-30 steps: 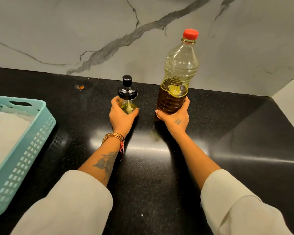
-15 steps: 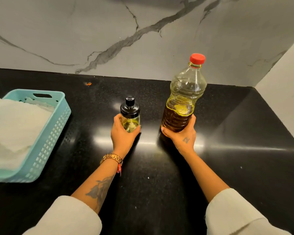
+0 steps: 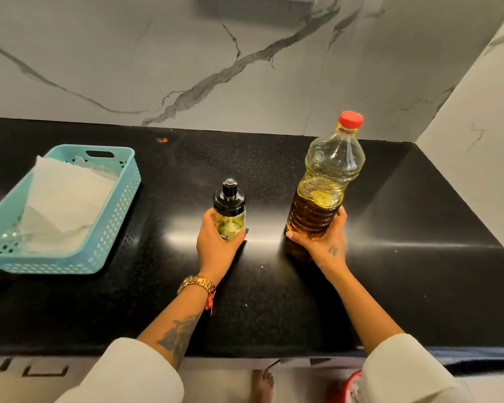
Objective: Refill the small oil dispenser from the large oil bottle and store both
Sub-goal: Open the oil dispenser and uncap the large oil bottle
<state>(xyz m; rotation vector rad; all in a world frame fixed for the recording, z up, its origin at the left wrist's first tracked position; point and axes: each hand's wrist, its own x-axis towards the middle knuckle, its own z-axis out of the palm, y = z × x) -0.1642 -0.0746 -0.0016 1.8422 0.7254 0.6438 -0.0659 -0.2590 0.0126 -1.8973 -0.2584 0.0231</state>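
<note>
A small glass oil dispenser (image 3: 229, 205) with a black pump top stands upright on the black counter (image 3: 405, 271), a little yellow oil in it. My left hand (image 3: 216, 248) grips its lower body from the near side. To its right stands the large clear oil bottle (image 3: 328, 181) with a red cap, about half full of golden oil. My right hand (image 3: 326, 245) grips its ribbed lower part. Both caps are on.
A teal plastic basket (image 3: 111, 222) with white paper towels sits at the left of the counter. A marble wall rises behind and at the right. Drawer fronts, a bare foot (image 3: 263, 383) and a red object (image 3: 350, 386) show below the counter's front edge.
The view has pulled back and tilted down, so the counter's front edge and floor now show. Both hands keep their grip on the dispenser and the bottle.
</note>
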